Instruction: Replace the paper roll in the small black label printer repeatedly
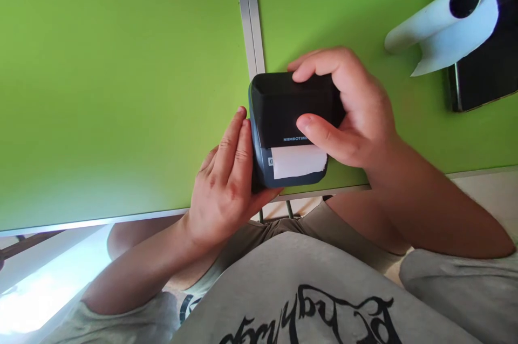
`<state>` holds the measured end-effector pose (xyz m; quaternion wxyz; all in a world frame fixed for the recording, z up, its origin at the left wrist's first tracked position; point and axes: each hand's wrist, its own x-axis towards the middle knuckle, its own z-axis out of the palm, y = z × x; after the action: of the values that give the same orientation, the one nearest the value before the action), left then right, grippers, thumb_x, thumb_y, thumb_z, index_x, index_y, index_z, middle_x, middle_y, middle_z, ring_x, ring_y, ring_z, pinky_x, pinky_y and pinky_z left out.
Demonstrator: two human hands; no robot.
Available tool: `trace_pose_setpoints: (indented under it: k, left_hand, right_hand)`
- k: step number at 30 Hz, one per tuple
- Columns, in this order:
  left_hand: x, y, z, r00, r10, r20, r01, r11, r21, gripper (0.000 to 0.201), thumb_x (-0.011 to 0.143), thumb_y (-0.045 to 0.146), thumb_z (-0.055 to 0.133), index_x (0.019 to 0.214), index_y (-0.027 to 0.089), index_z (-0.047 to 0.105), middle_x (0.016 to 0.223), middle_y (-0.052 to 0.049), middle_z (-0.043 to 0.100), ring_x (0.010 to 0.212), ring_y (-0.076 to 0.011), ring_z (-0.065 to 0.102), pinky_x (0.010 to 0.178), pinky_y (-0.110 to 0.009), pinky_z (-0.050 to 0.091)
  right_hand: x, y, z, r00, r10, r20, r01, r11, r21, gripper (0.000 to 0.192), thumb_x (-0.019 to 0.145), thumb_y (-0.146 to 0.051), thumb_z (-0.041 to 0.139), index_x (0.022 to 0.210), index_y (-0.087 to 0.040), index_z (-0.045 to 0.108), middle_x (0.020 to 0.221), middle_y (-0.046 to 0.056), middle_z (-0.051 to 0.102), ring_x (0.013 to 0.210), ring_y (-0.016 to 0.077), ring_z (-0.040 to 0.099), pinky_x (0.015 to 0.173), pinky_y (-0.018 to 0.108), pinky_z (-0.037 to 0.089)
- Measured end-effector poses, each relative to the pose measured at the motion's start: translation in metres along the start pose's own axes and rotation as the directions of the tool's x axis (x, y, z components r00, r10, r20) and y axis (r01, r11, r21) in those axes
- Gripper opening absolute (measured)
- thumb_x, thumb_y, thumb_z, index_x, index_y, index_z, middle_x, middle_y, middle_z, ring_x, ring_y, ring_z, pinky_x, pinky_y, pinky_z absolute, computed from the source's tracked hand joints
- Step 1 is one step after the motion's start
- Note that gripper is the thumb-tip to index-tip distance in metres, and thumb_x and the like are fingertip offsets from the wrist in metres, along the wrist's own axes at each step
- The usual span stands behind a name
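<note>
R hand point(360, 117) gripped blk printer point(279, 106).
L hand point(222, 187) lay flat vs. its side, wht paper point(299, 164) protruding.

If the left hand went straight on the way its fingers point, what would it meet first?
Probably the silver strip dividing the green tabletop; the left hand lies alongside the NIIMBOT label printer, and its clearance past the printer's corner is unclear.

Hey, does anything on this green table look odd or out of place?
Two small things: the white paper strip sticking out of the label printer has an uneven, torn-looking edge, and the white paper roll is partly unwound, its loose end flaring out.
</note>
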<state>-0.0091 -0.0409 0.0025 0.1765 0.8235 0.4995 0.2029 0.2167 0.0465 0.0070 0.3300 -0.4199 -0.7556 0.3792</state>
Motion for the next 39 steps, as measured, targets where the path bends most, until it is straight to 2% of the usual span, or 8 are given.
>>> trace_pose_setpoints:
  k: [10, 17, 20, 25, 30, 33, 36, 39]
  left_hand:
    - [0.003, -0.001, -0.007, 1.000, 0.016, -0.002, -0.016, 1.000, 0.025, 0.100, 0.091, 0.054, 0.073, 0.165, 0.017, 0.018, 0.165, -0.019, 0.039, 0.146, -0.0342, 0.051, 0.112, -0.043, 0.058]
    - [0.004, -0.003, -0.001, 0.997, 0.045, -0.058, -0.042, 0.997, 0.063, 0.107, 0.087, 0.075, 0.062, 0.165, 0.014, 0.022, 0.158, -0.025, 0.047, 0.141, -0.0358, 0.057, 0.106, -0.046, 0.060]
    - [0.004, -0.003, -0.001, 0.997, 0.016, -0.070, -0.012, 0.998, 0.054, 0.101, 0.089, 0.072, 0.062, 0.165, 0.016, 0.024, 0.157, -0.023, 0.050, 0.138, -0.0334, 0.060, 0.107, -0.043, 0.059]
    - [0.005, -0.001, -0.001, 0.997, -0.022, -0.078, 0.024, 0.999, 0.025, 0.100, 0.086, 0.070, 0.069, 0.163, 0.022, 0.029, 0.156, -0.021, 0.051, 0.131, -0.0338, 0.066, 0.103, -0.044, 0.060]
    - [0.006, -0.002, 0.001, 0.995, -0.033, -0.091, 0.034, 0.999, 0.009, 0.097, 0.085, 0.069, 0.072, 0.161, 0.022, 0.034, 0.153, -0.021, 0.054, 0.129, -0.0342, 0.067, 0.102, -0.044, 0.061]
    - [0.006, -0.005, 0.003, 0.994, -0.016, -0.106, 0.018, 1.000, 0.019, 0.099, 0.082, 0.073, 0.070, 0.160, 0.021, 0.037, 0.151, -0.022, 0.057, 0.125, -0.0340, 0.069, 0.102, -0.044, 0.062]
    - [0.005, -0.007, 0.004, 0.994, -0.015, -0.108, 0.017, 1.000, 0.021, 0.102, 0.081, 0.078, 0.068, 0.160, 0.022, 0.036, 0.151, -0.022, 0.057, 0.126, -0.0340, 0.069, 0.103, -0.045, 0.062]
    - [0.004, -0.006, 0.004, 0.995, -0.026, -0.097, 0.028, 0.999, 0.019, 0.101, 0.082, 0.077, 0.067, 0.162, 0.024, 0.033, 0.152, -0.020, 0.056, 0.130, -0.0331, 0.066, 0.104, -0.046, 0.061]
  right_hand:
    - [0.004, 0.001, 0.001, 1.000, -0.026, -0.007, 0.026, 1.000, -0.012, 0.040, 0.089, -0.058, 0.060, 0.114, -0.027, 0.055, 0.115, 0.004, 0.067, 0.103, 0.0200, 0.064, 0.094, 0.041, 0.057]
    - [0.002, 0.010, 0.010, 0.994, -0.024, -0.110, 0.041, 0.987, 0.156, 0.058, 0.086, -0.070, 0.051, 0.129, -0.032, 0.048, 0.124, 0.004, 0.059, 0.112, 0.0211, 0.062, 0.101, 0.042, 0.056]
    - [0.000, 0.012, 0.016, 0.984, -0.034, -0.177, 0.056, 0.991, 0.123, 0.064, 0.085, -0.072, 0.049, 0.136, -0.033, 0.044, 0.132, 0.005, 0.055, 0.112, 0.0233, 0.062, 0.103, 0.046, 0.055]
    - [0.000, 0.010, 0.020, 0.962, -0.114, -0.248, 0.108, 0.993, -0.037, 0.059, 0.090, -0.074, 0.037, 0.134, -0.036, 0.045, 0.134, 0.004, 0.053, 0.108, 0.0244, 0.056, 0.106, 0.049, 0.052]
    - [-0.001, 0.007, 0.018, 0.970, -0.090, -0.226, 0.076, 0.995, -0.072, 0.057, 0.089, -0.075, 0.034, 0.133, -0.040, 0.044, 0.131, 0.003, 0.052, 0.111, 0.0254, 0.056, 0.102, 0.047, 0.054]
    - [0.000, 0.007, 0.018, 0.969, -0.089, -0.231, 0.073, 0.994, -0.077, 0.061, 0.087, -0.079, 0.035, 0.129, -0.036, 0.044, 0.127, 0.005, 0.055, 0.108, 0.0255, 0.059, 0.099, 0.046, 0.054]
    - [0.000, 0.010, 0.019, 0.963, -0.112, -0.247, 0.095, 0.992, -0.080, 0.064, 0.086, -0.079, 0.036, 0.128, -0.031, 0.045, 0.123, 0.006, 0.057, 0.105, 0.0247, 0.059, 0.096, 0.047, 0.053]
    - [0.000, 0.012, 0.019, 0.960, -0.108, -0.256, 0.093, 0.993, -0.069, 0.065, 0.085, -0.081, 0.036, 0.128, -0.033, 0.045, 0.123, 0.005, 0.056, 0.106, 0.0242, 0.059, 0.097, 0.048, 0.054]
